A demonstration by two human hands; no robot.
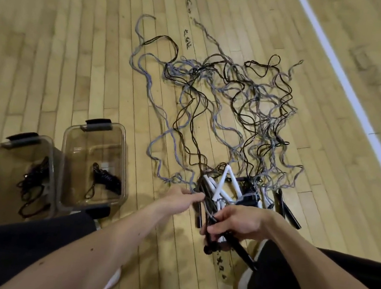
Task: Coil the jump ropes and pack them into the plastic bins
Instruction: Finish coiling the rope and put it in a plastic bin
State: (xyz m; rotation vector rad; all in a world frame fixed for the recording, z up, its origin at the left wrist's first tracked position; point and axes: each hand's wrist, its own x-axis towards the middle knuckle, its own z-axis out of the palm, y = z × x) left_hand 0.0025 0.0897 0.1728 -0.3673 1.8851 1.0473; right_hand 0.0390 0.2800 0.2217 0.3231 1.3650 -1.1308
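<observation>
R hand [234,224] grips black jump-rope handles [243,252], long axis slanting back-right toward the knee. L hand [182,198], fingers straight, touches the handle pile [224,190] just ahead. Ropes [239,102] trail away from both hands, tangled. Two clear bins [99,129], coils inside, sit left of L hand; bare floor between.

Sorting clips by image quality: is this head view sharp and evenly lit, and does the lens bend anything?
Head view: soft all over, with the ropes smeared and the right hand on the black handles slightly blurred; lighting even, shadows faint; the wide-angle lens bends the floorboards and white line; no strong glare on the bins.
</observation>
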